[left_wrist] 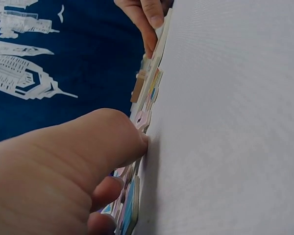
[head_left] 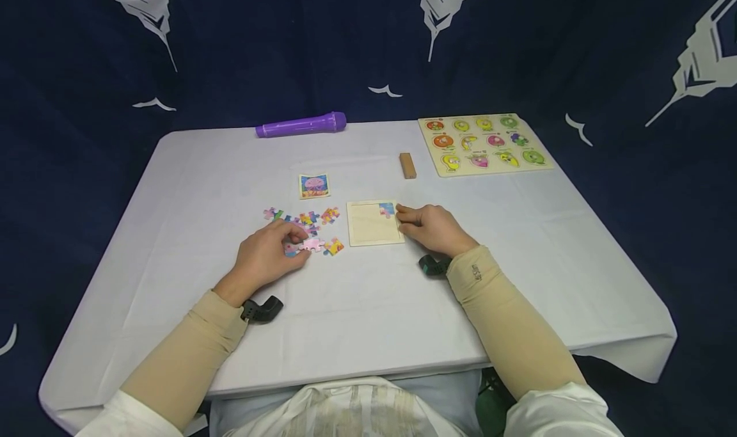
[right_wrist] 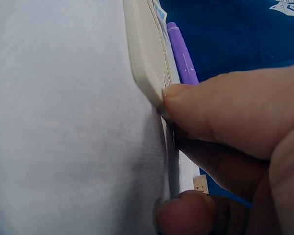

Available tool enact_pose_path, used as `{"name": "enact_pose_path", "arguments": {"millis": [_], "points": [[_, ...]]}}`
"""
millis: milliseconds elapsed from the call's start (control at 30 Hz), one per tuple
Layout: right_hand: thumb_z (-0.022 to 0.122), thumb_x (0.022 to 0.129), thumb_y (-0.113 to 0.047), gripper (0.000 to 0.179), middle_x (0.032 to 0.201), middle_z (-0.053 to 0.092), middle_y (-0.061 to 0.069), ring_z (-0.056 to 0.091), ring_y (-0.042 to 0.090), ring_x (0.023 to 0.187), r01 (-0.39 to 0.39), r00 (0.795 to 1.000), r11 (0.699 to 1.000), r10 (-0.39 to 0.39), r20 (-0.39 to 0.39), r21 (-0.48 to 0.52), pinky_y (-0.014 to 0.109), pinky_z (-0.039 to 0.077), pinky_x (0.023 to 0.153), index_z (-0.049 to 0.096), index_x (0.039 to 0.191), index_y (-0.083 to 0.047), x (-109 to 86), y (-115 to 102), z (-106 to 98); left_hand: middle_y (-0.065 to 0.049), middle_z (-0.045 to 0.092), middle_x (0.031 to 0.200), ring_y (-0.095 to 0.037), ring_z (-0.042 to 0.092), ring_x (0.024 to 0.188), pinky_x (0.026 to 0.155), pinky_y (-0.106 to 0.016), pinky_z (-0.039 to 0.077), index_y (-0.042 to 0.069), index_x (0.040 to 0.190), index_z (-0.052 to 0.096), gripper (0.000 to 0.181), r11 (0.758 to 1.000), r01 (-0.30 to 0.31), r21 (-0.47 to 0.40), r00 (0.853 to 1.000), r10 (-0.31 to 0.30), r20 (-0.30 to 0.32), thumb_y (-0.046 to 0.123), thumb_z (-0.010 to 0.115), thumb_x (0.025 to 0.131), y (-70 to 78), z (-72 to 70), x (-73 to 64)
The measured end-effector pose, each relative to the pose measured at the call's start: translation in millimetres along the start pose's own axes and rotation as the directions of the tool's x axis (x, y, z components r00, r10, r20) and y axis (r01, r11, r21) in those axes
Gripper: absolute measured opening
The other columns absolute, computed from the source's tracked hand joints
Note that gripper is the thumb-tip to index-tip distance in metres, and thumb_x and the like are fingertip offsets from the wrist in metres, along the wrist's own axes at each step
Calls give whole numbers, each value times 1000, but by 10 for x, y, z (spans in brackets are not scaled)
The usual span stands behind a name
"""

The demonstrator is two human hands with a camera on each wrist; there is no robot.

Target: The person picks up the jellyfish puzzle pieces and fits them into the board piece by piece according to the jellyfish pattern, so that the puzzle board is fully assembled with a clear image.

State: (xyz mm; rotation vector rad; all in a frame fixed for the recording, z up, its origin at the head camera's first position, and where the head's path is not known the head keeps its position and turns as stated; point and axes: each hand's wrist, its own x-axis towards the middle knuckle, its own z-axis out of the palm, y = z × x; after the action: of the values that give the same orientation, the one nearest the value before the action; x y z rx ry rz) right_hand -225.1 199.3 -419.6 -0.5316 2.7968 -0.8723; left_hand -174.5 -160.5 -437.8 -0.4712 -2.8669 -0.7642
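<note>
My left hand (head_left: 263, 253) is over a loose group of colourful jigsaw pieces (head_left: 309, 219). Its thumb and forefinger stand apart around a pink jigsaw piece (head_left: 313, 245), the thumb tip low against the cloth in the left wrist view. No firm pinch shows, and the palm hides some pieces. My right hand (head_left: 432, 227) holds the right edge of a square wooden puzzle tray (head_left: 371, 229), thumb at its near corner in the right wrist view. One blue and pink piece (head_left: 386, 210) sits in the tray's far right corner.
Behind the pieces lies a small picture card (head_left: 314, 185). A wooden block (head_left: 407, 166) and a fruit puzzle board (head_left: 486, 144) are at the back right. The purple microphone-shaped toy (head_left: 301, 125) lies along the far edge of the white-covered table (head_left: 357, 322).
</note>
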Motion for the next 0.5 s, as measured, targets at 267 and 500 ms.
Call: {"name": "enact_pose_path", "arguments": {"millis": [267,500], "points": [[68,100,-23,40,152,52,0,48,26,143,1,1000,1000,-1,-4,-4,47,39,116,64,137,-10,3,10,4,9,75,97,-11,60,76,62,-32,44,25,105,70,25,999,11,-39,1000,-10,3,33,82,85,3,2,6],[68,100,-23,39,152,53,1,49,27,142,11,1000,1000,-11,-11,-9,47,40,116,65,137,-9,6,16,12,8,75,89,-10,54,63,55,-30,39,24,101,72,12,995,4,-102,999,-8,-40,26,78,90,-2,5,0]]}}
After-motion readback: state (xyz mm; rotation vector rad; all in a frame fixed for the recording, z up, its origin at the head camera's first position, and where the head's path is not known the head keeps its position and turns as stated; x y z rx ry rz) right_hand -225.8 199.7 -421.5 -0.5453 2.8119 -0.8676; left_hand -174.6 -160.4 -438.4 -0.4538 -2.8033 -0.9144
